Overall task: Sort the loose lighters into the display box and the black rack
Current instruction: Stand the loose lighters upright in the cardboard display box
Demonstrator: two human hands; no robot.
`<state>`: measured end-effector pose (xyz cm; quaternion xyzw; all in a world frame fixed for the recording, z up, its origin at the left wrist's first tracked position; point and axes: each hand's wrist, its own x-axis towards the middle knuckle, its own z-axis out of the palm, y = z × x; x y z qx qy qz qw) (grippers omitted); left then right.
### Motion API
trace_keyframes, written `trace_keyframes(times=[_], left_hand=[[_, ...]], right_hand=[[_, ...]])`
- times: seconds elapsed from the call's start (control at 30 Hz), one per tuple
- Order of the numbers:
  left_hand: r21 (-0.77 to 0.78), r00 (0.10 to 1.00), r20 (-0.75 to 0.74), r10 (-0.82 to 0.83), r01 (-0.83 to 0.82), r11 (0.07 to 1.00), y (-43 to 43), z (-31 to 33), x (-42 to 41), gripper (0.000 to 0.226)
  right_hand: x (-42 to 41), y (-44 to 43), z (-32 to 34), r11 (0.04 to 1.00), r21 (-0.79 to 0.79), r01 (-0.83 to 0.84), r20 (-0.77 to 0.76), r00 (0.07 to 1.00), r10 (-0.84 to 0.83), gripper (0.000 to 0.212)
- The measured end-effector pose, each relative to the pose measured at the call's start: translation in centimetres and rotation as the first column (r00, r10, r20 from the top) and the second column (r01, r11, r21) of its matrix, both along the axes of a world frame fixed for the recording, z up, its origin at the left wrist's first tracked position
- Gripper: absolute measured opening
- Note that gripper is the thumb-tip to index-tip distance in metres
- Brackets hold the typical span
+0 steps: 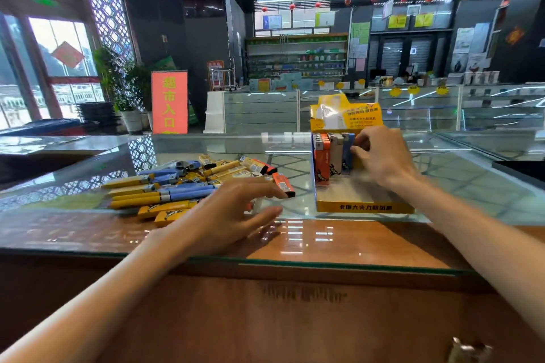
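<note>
Glass counter (472, 186): lighter pile (182, 183), display box (364, 207); shop shelves (296, 59) behind.

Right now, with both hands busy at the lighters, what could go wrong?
The right hand pinches a blue plastic lighter beside the upright orange and white lighters in the yellow cardboard display box; a nudge might topple that row. The left hand, open over the lighter pile, could knock the loose orange lighter along the glass counter.
</note>
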<state>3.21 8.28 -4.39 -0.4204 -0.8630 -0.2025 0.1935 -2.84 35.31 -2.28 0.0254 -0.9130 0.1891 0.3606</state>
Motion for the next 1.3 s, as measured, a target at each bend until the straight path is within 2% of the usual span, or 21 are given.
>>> trace_keyframes(times=[0.1, 0.2, 0.3, 0.37, 0.47, 0.6, 0.8, 1.03, 1.2, 1.3], left_hand=[[0.139, 0.989, -0.018, 0.147, -0.143, 0.98, -5.3, 1.3, -0.3, 0.02], [0.212, 0.954, 0.011, 0.301, -0.296, 0.931, -10.4, 2.0, -0.5, 0.024], [0.175, 0.929, 0.035, 0.368, -0.368, 0.913, -12.9, 1.6, -0.8, 0.022], [0.092, 0.924, 0.056, 0.378, -0.381, 0.92, -13.3, 0.9, -1.0, 0.019], [-0.069, 0.904, 0.05, 0.426, -0.422, 0.904, -13.1, 0.6, -1.4, 0.031], [-0.122, 0.897, 0.057, 0.438, -0.429, 0.895, -12.6, 1.6, -2.3, 0.037], [-0.321, 0.878, 0.163, 0.45, -0.384, 0.866, -10.5, 2.8, -4.2, 0.043], [-0.366, 0.876, 0.254, 0.41, -0.305, 0.879, -9.5, 3.8, -5.2, 0.03], [-0.478, 0.826, 0.337, 0.452, -0.263, 0.838, -9.0, 4.6, -6.0, 0.031], [-0.49, 0.811, 0.358, 0.462, -0.258, 0.833, -8.8, 4.6, -6.4, 0.026]], right_hand=[[4.2, -1.2, 0.6, 0.954, 0.086, -0.286, -0.042, 0.956, 0.291, 0.018], [8.9, -2.6, -0.7, 0.831, 0.107, -0.546, 0.086, 0.838, 0.539, 0.021], [11.2, -3.2, -2.3, 0.739, 0.134, -0.66, 0.261, 0.743, 0.616, 0.026], [11.4, -3.2, -3.0, 0.73, 0.097, -0.676, 0.303, 0.719, 0.625, 0.028], [11.2, -3.0, -3.2, 0.736, 0.071, -0.673, 0.3, 0.718, 0.628, 0.028], [11.0, -2.9, -3.4, 0.731, 0.054, -0.68, 0.296, 0.71, 0.639, 0.028], [10.9, -2.9, -3.5, 0.733, 0.02, -0.68, 0.301, 0.703, 0.644, 0.03], [11.0, -2.8, -3.5, 0.728, 0.009, -0.686, 0.299, 0.696, 0.653, 0.03], [10.7, -2.7, -3.7, 0.725, 0.008, -0.689, 0.295, 0.694, 0.657, 0.039], [10.7, -2.7, -3.7, 0.724, 0.006, -0.69, 0.293, 0.693, 0.659, 0.042]])
